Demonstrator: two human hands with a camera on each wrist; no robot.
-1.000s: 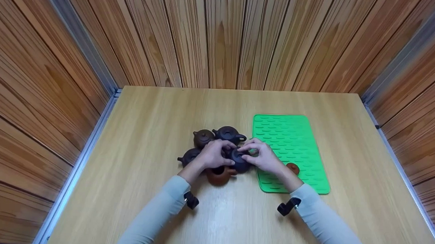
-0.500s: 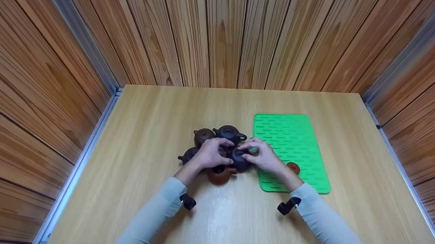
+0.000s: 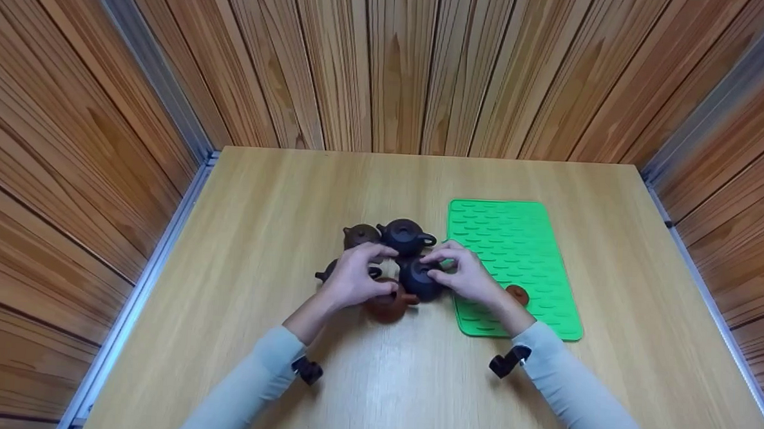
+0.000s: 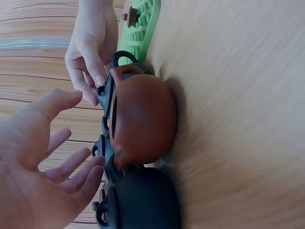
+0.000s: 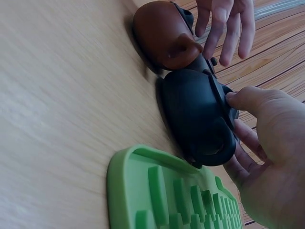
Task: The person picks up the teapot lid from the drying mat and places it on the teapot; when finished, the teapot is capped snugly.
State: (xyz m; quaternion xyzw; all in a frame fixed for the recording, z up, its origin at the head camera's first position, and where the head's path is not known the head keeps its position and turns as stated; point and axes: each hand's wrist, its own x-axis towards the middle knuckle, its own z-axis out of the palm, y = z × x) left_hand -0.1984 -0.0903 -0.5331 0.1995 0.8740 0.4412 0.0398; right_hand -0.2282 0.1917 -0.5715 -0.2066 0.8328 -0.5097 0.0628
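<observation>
My right hand (image 3: pixel 460 269) pinches the lid knob of a dark teapot (image 3: pixel 419 286) between thumb and fingers. That lid (image 5: pixel 224 100) sits on the pot. With fingers spread and nothing in them, my left hand (image 3: pixel 352 276) hovers over a reddish-brown teapot (image 4: pixel 145 119), which stands without a lid on the table. Partly behind the left hand is another dark teapot (image 4: pixel 150 200) at the left of the group. Farther back stand a brown teapot (image 3: pixel 360 235) and a black teapot (image 3: pixel 403 236), both with lids on.
Right of the teapots lies a green ridged mat (image 3: pixel 509 246), its left edge close to the dark teapot. A small reddish-brown lid (image 3: pixel 518 294) rests on the mat near my right wrist. Wood-panelled walls surround the table (image 3: pixel 387 382) at the back and sides.
My left hand has drawn back to the left, away from the dark teapot, and its fingers have spread. The right hand stays at the lid knob.
</observation>
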